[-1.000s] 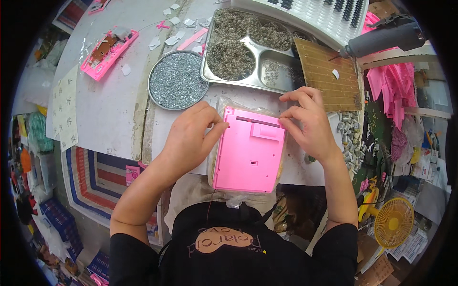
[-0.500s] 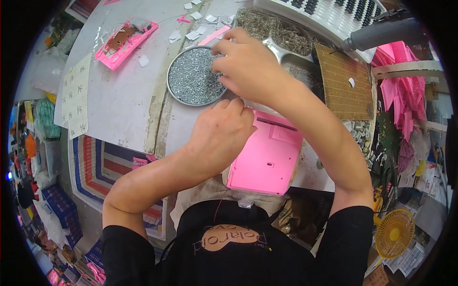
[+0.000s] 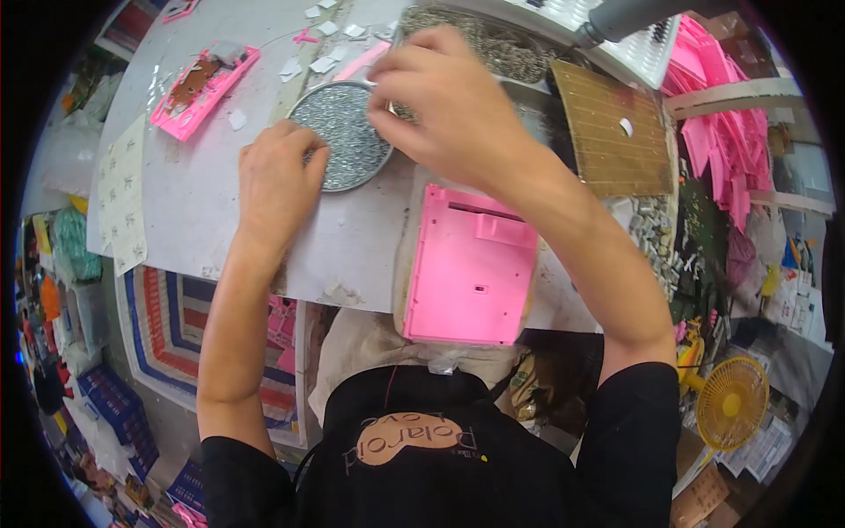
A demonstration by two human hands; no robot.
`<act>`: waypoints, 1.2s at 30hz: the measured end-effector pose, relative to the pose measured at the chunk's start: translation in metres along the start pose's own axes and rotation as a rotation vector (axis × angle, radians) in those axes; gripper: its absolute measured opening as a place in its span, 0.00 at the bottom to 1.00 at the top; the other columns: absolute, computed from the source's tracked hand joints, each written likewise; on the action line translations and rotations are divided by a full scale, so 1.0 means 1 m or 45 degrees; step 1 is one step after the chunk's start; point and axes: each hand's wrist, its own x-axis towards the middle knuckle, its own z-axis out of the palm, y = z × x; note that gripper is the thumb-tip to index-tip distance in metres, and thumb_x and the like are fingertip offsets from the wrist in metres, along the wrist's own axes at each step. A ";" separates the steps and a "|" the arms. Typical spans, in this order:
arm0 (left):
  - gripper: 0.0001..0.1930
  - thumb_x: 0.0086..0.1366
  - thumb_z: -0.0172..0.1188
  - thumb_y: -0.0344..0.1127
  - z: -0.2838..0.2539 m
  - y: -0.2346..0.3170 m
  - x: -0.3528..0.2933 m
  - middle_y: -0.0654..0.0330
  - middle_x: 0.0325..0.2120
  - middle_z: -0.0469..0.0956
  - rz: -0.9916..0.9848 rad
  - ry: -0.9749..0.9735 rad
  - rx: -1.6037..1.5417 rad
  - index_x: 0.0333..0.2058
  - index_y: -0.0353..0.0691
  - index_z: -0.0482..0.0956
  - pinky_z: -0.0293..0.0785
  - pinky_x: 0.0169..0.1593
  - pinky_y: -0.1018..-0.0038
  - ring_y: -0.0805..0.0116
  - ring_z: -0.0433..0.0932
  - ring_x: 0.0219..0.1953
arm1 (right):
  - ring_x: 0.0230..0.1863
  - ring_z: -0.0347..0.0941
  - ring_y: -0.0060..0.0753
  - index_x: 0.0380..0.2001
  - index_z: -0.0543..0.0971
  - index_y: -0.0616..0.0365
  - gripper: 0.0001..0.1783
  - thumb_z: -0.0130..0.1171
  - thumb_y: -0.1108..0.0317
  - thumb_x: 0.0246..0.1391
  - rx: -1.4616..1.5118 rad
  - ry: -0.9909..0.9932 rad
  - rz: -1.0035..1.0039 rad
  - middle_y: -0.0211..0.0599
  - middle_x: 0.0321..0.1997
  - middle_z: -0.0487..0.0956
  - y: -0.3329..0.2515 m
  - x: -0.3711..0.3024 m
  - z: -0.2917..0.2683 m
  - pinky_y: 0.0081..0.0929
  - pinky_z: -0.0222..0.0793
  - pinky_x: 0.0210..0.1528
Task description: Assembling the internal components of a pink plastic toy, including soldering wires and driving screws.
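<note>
A round metal dish (image 3: 382,171) full of small silvery screws (image 3: 348,132) lies before me. My left hand (image 3: 280,180) is at its left edge, fingers curled in and closed; whatever they may hold is hidden. Over the right side of the dish hovers my right hand (image 3: 449,101), with bent fingers apart and nothing visible between them. Closer to my body, a pink plastic casing (image 3: 471,304) lies flat at the table edge, below my right forearm. Neither hand touches it.
A pink casing with inner parts (image 3: 198,92) sits at the far left, beside a paper sheet (image 3: 123,198). White pieces (image 3: 323,64) are scattered behind the dish. A tray of small springs (image 3: 519,53), a brown board (image 3: 612,132) and a grey tool (image 3: 638,16) occupy the right.
My left hand has moved left, from above the pink casing to the dish's left edge. My right hand has shifted slightly left and away from me. The view has shifted too.
</note>
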 end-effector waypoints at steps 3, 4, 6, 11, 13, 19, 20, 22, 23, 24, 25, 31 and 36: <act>0.05 0.63 0.63 0.35 0.003 -0.007 -0.004 0.59 0.34 0.80 -0.026 0.045 -0.009 0.32 0.41 0.83 0.70 0.47 0.56 0.56 0.80 0.42 | 0.56 0.70 0.49 0.28 0.84 0.53 0.04 0.70 0.68 0.49 0.012 -0.008 0.150 0.35 0.48 0.84 -0.025 -0.065 -0.068 0.44 0.67 0.59; 0.05 0.64 0.62 0.34 0.004 -0.005 -0.004 0.59 0.34 0.80 -0.031 0.064 -0.008 0.31 0.40 0.82 0.70 0.47 0.56 0.56 0.80 0.42 | 0.56 0.70 0.49 0.27 0.84 0.53 0.04 0.71 0.68 0.47 0.008 -0.022 0.236 0.36 0.48 0.83 -0.034 -0.092 -0.081 0.45 0.67 0.58; 0.06 0.64 0.61 0.34 0.005 0.001 -0.004 0.59 0.34 0.81 -0.040 0.095 0.021 0.30 0.39 0.81 0.69 0.47 0.56 0.57 0.80 0.42 | 0.56 0.69 0.51 0.27 0.85 0.52 0.06 0.74 0.69 0.45 -0.039 -0.009 0.425 0.35 0.51 0.83 -0.052 -0.142 -0.089 0.44 0.67 0.57; 0.07 0.65 0.61 0.32 0.009 0.017 -0.005 0.58 0.27 0.80 -0.025 -0.106 -0.348 0.29 0.36 0.80 0.72 0.37 0.63 0.57 0.80 0.32 | 0.58 0.68 0.50 0.31 0.86 0.50 0.10 0.76 0.70 0.42 -0.160 0.103 0.464 0.34 0.55 0.83 -0.067 -0.197 -0.068 0.39 0.69 0.53; 0.06 0.64 0.63 0.31 -0.007 0.061 -0.017 0.58 0.25 0.79 -0.147 -0.354 -0.762 0.29 0.36 0.81 0.72 0.34 0.66 0.59 0.79 0.29 | 0.59 0.68 0.49 0.33 0.87 0.48 0.12 0.77 0.70 0.42 -0.188 0.159 0.412 0.33 0.56 0.83 -0.067 -0.204 -0.064 0.35 0.70 0.46; 0.07 0.54 0.71 0.25 -0.016 0.141 -0.059 0.63 0.30 0.79 0.503 -0.431 -0.856 0.31 0.42 0.83 0.70 0.39 0.68 0.64 0.77 0.32 | 0.58 0.69 0.48 0.34 0.88 0.46 0.12 0.76 0.69 0.43 -0.242 0.087 0.294 0.29 0.58 0.83 -0.060 -0.206 -0.067 0.34 0.70 0.44; 0.08 0.54 0.71 0.26 -0.011 0.147 -0.063 0.63 0.30 0.79 0.552 -0.387 -0.816 0.33 0.43 0.84 0.69 0.40 0.67 0.64 0.77 0.32 | 0.58 0.69 0.48 0.35 0.88 0.46 0.12 0.76 0.68 0.43 -0.240 0.070 0.301 0.30 0.58 0.83 -0.060 -0.205 -0.070 0.34 0.70 0.44; 0.10 0.53 0.72 0.27 0.001 0.153 -0.072 0.64 0.30 0.78 0.655 -0.304 -0.748 0.35 0.45 0.85 0.69 0.41 0.65 0.64 0.77 0.32 | 0.58 0.69 0.48 0.35 0.88 0.46 0.12 0.76 0.68 0.44 -0.243 0.030 0.324 0.30 0.58 0.83 -0.063 -0.204 -0.076 0.35 0.70 0.45; 0.13 0.52 0.73 0.30 0.005 0.153 -0.074 0.66 0.31 0.78 0.711 -0.296 -0.705 0.38 0.46 0.86 0.68 0.40 0.65 0.66 0.76 0.32 | 0.58 0.69 0.48 0.36 0.88 0.46 0.12 0.76 0.68 0.44 -0.222 0.050 0.339 0.31 0.57 0.84 -0.063 -0.205 -0.077 0.35 0.70 0.45; 0.13 0.52 0.73 0.31 0.007 0.154 -0.075 0.67 0.32 0.78 0.750 -0.296 -0.664 0.39 0.46 0.86 0.68 0.40 0.65 0.67 0.75 0.32 | 0.58 0.69 0.48 0.36 0.89 0.47 0.13 0.76 0.68 0.43 -0.202 0.071 0.356 0.31 0.57 0.84 -0.061 -0.206 -0.077 0.35 0.69 0.45; 0.14 0.52 0.73 0.32 0.009 0.155 -0.076 0.67 0.33 0.78 0.788 -0.295 -0.622 0.39 0.46 0.86 0.68 0.41 0.65 0.67 0.75 0.32 | 0.57 0.69 0.48 0.36 0.89 0.47 0.13 0.76 0.68 0.43 -0.182 0.091 0.373 0.31 0.57 0.84 -0.060 -0.208 -0.077 0.35 0.69 0.46; 0.20 0.47 0.69 0.35 0.015 0.151 -0.081 0.68 0.36 0.78 1.025 -0.316 -0.417 0.43 0.43 0.86 0.67 0.41 0.67 0.70 0.73 0.32 | 0.55 0.71 0.47 0.36 0.90 0.48 0.14 0.77 0.70 0.42 -0.172 0.158 0.438 0.33 0.54 0.85 -0.059 -0.209 -0.087 0.35 0.70 0.45; 0.25 0.46 0.67 0.37 0.011 0.148 -0.082 0.67 0.37 0.77 1.073 -0.320 -0.356 0.47 0.41 0.85 0.67 0.40 0.68 0.70 0.72 0.31 | 0.54 0.72 0.47 0.36 0.90 0.50 0.14 0.77 0.70 0.41 -0.174 0.157 0.434 0.35 0.53 0.85 -0.056 -0.207 -0.096 0.36 0.71 0.45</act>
